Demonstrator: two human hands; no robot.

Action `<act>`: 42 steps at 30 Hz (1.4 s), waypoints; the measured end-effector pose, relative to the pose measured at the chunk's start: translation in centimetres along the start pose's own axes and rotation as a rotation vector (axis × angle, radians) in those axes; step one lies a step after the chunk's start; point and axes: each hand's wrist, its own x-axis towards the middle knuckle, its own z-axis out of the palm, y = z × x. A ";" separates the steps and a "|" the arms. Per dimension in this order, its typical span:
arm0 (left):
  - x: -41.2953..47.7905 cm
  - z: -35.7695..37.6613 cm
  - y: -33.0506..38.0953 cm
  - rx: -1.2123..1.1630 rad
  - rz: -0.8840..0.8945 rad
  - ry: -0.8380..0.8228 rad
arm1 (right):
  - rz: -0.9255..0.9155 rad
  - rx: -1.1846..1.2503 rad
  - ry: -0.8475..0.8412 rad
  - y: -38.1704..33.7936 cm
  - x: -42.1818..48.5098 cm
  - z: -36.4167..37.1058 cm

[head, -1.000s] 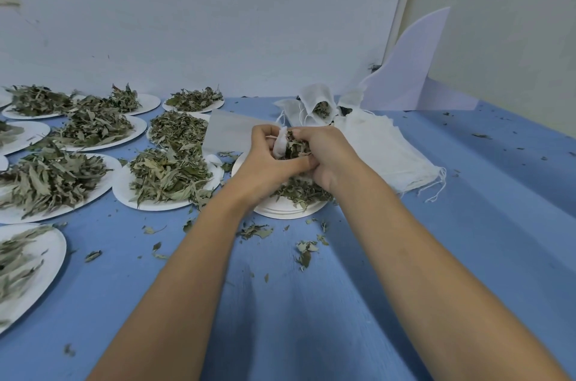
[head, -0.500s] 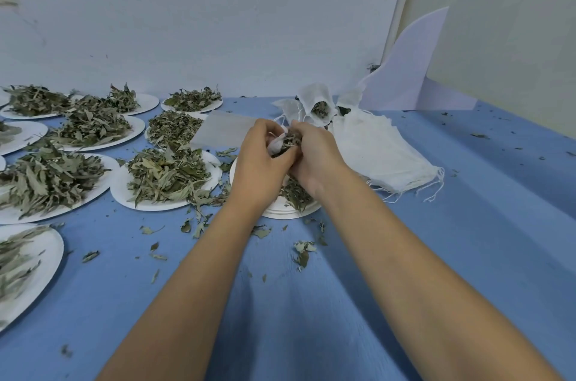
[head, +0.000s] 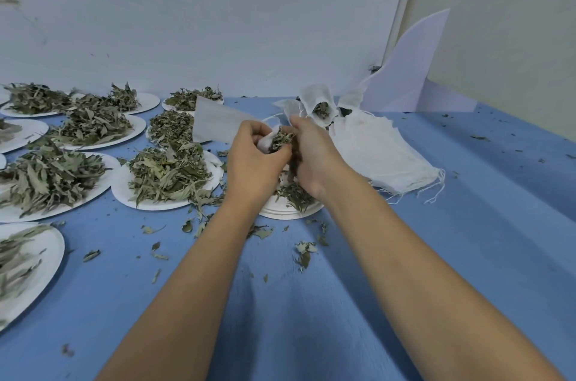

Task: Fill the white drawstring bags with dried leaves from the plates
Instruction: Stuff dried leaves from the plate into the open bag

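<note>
**Bag in hand, lots of plates left**

My left hand [head: 254,159] is clamped round a small white drawstring bag [head: 265,143], fingers curled on the cloth w/ the mouth held up. My right hand [head: 313,159] is closed on a pinch of dried leaves [head: 280,139], pressed right at the bag's mouth, so both hands are touching the same bundle. All this sits just above the near plate [head: 290,212], which has only a thin scatter of leaves left on it – looks like a stack of plates, not one.

Progress, as I judge it: early-ish. Behind my hands a filled bag [head: 321,107] stands open w/ leaves showing at the top; there may be more beside it, can't tell how many. The pile of empty bags [head: 383,156] to the right is thick, strings trailing off its near edge. To the left approx. eight or more full plates [head: 168,174] wait, heaped and untouched-looking.

This bag isn't done – leaves stick out of the mouth, cord not drawn. Can't see how full it is inside; my fingers cover it.

Crumbs and stray leaves [head: 304,251] are spilt over the blue tablecloth [head: 436,256] near me; those count as loss unless swept up.
</note>
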 end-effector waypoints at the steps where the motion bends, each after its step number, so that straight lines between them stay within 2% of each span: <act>1: 0.0 -0.1 0.0 0.000 0.003 0.006 | -0.029 -0.077 0.014 0.1 0.0 0.1; 5: 0.0 -0.5 0.1 -0.019 -0.001 0.014 | -0.119 -0.270 0.035 0.0 -0.1 0.2; 8: 0.2 -0.8 0.2 -0.049 -0.021 0.036 | -0.136 -0.200 0.044 -0.2 0.0 -0.2; 11: 0.4 -1.1 0.2 -0.116 -0.066 0.068 | -0.076 -0.086 0.022 -0.8 0.0 -0.5; 14: 0.5 -1.4 0.2 -0.157 -0.094 0.074 | -0.020 -0.106 0.017 -1.1 -0.1 -0.5; 19: 0.7 -1.5 0.3 -0.263 -0.143 0.047 | -0.291 -0.255 0.005 0.0 -0.1 -1.3; 22: 0.8 -1.6 0.4 -0.384 -0.193 0.011 | -0.329 -0.203 -0.007 0.1 0.1 -1.5; 26: 0.7 -1.6 0.4 -0.430 -0.235 -0.016 | -0.359 -0.217 0.030 0.5 0.1 -1.7; 31: 0.9 -1.6 0.8 -0.390 -0.228 0.019 | -0.303 -0.171 0.097 0.3 0.4 -1.9; 38: 1.2 -2.1 1.4 -0.552 -0.274 0.045 | -0.101 0.257 -0.158 0.0 0.1 -1.9; 40: 1.2 -2.2 1.4 -0.577 -0.287 0.043 | -0.138 0.221 -0.145 0.1 0.2 -1.9; 42: 1.1 -2.2 1.4 -0.569 -0.288 0.014 | -0.214 0.067 -0.104 0.4 0.4 -1.9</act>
